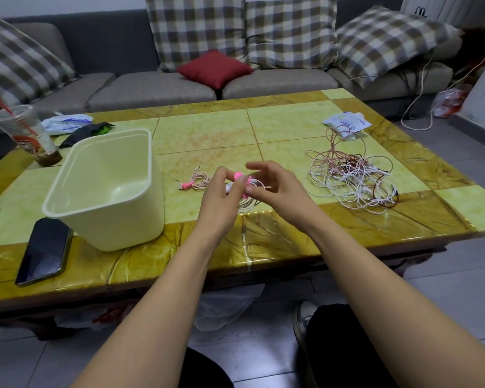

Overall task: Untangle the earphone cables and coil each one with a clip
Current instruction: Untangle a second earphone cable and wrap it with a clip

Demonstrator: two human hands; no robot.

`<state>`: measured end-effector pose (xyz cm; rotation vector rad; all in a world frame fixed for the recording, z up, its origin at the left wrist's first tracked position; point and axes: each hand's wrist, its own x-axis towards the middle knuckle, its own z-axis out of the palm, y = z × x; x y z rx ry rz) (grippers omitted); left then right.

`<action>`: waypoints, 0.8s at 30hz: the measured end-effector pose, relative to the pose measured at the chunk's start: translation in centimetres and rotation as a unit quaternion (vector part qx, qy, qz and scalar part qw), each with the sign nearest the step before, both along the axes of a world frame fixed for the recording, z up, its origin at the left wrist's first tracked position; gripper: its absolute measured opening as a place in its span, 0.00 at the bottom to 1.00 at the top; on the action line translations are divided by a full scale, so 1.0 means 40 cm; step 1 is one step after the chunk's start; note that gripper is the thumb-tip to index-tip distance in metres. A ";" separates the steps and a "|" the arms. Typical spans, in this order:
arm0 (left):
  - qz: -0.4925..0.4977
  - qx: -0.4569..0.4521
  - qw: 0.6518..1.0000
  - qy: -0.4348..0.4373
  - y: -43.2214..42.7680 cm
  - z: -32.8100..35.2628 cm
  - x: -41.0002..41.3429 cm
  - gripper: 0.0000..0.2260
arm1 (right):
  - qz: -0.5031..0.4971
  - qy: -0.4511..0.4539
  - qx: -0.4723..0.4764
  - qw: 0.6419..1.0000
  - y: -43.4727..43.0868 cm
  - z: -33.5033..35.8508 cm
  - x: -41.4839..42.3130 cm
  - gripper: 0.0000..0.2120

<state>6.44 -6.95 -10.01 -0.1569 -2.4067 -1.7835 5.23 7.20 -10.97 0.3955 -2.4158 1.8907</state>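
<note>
My left hand [221,191] pinches a pink clip [240,177] around a coiled white earphone cable [251,201] held above the table's middle. My right hand [275,183] is beside the coil with its fingers spread and slightly blurred, its lower fingers at the cable. A finished pink coil with a pink clip [195,182] lies on the table just left of my hands. A tangled heap of white, pink and brown earphone cables [353,177] lies to the right.
A cream plastic bin [140,219] lies tilted on the yellow-green tiled table [207,130]. A black phone [44,254] sits at the front left, a plastic cup [25,133] at the far left, a tissue pack [346,123] beyond the heap. A sofa stands behind.
</note>
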 end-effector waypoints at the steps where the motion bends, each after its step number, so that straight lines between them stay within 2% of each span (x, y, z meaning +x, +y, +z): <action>1: -0.004 0.004 1.000 0.000 0.000 0.000 0.000 0.08 | 0.020 -0.018 -0.015 1.000 0.003 -0.002 -0.001 0.18; 3: -0.011 0.008 1.000 -0.003 -0.001 -0.002 -0.001 0.08 | 0.042 -0.029 -0.027 0.998 0.006 -0.004 -0.005 0.14; 6: -0.014 0.001 1.000 0.002 -0.010 -0.003 -0.006 0.09 | 0.070 -0.067 -0.062 0.993 0.014 -0.002 -0.012 0.15; 8: -0.011 -0.005 1.000 0.005 -0.017 -0.003 -0.009 0.10 | 0.071 -0.074 -0.048 0.994 0.019 -0.004 -0.014 0.15; 11: -0.007 -0.017 1.000 -0.002 -0.019 -0.008 -0.013 0.11 | 0.004 0.006 0.063 0.998 0.007 -0.014 -0.014 0.10; 13: -0.018 -0.016 1.000 -0.002 -0.012 -0.011 -0.010 0.11 | -0.052 0.076 0.151 0.984 -0.008 -0.029 -0.016 0.08; 16: -0.039 0.010 0.999 -0.002 0.001 -0.010 -0.004 0.11 | -0.086 0.109 0.201 0.970 -0.017 -0.044 -0.020 0.06; 20: -0.041 0.047 0.998 -0.018 -0.001 -0.010 -0.009 0.10 | -0.085 0.051 0.101 0.990 -0.014 -0.028 -0.017 0.05; 24: -0.035 0.067 0.997 -0.031 -0.013 -0.011 -0.015 0.10 | -0.015 -0.036 -0.007 0.999 0.004 -0.008 -0.011 0.09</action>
